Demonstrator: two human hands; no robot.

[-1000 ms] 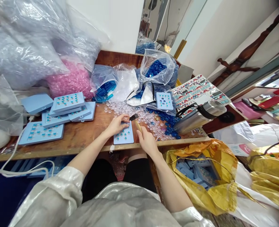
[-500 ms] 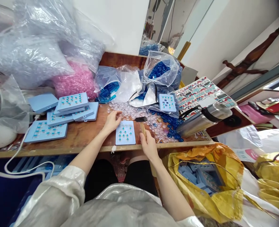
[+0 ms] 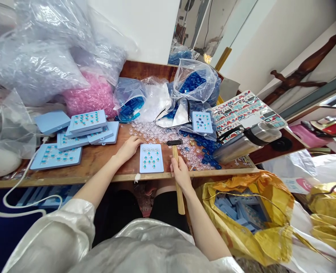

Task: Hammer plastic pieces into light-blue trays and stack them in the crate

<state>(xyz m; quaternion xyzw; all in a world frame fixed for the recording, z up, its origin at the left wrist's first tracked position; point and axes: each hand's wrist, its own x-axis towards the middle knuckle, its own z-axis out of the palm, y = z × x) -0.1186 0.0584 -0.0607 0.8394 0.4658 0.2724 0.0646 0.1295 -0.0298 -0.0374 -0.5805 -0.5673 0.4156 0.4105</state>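
Observation:
My right hand (image 3: pixel 181 173) is wrapped around the wooden handle of a hammer (image 3: pixel 179 197), whose dark head (image 3: pixel 174 143) is over the table beside scattered clear pieces. Left of the hammer, a light blue plastic panel (image 3: pixel 151 168) lies flat near the table's front edge, with small teal pieces set in rows on its face. My left hand (image 3: pixel 129 148) rests on the table just left of the panel's upper corner, its fingers loosely stretched out and holding nothing that I can see.
Several similar blue panels (image 3: pixel 56 155) are stacked at the left. Clear rings (image 3: pixel 153 132) and blue pieces (image 3: pixel 203 146) litter the table. Bags of parts (image 3: pixel 89 94) stand behind. A steel flask (image 3: pixel 236 146) leans at right, above a yellow sack (image 3: pixel 273 242) of blue panels.
My left hand has drawn back leftward from the panel's top edge. The hammer has swung so its handle's lower end now shows below my right hand; the panel stays in place.

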